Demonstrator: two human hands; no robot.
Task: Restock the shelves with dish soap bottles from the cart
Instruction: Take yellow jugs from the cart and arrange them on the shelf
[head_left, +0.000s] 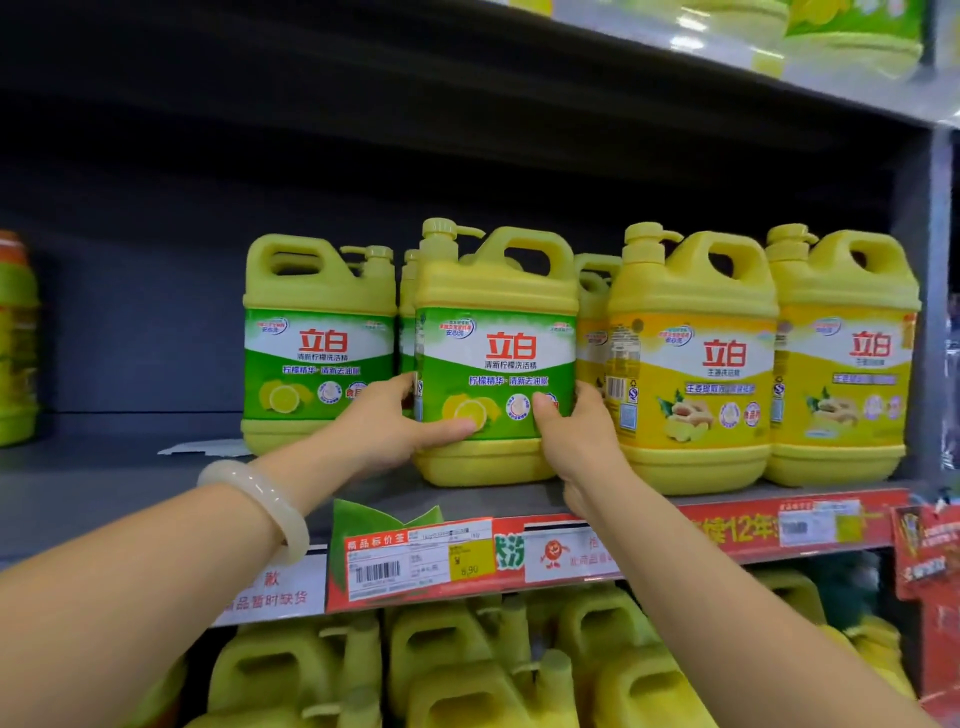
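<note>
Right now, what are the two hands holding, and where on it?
Both hold one green-label lemon dish soap jug on the shelf: the left hand grips its lower left side, the right hand its lower right side, thumbs across the label front.

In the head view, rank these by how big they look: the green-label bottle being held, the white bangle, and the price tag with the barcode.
1. Green-label bottle
2. Price tag
3. White bangle, which sits nearer the camera

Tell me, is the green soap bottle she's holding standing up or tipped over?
Standing up. The green-label bottle sits flat on the shelf, pump on top, with the left hand and right hand gripping its sides.
</note>
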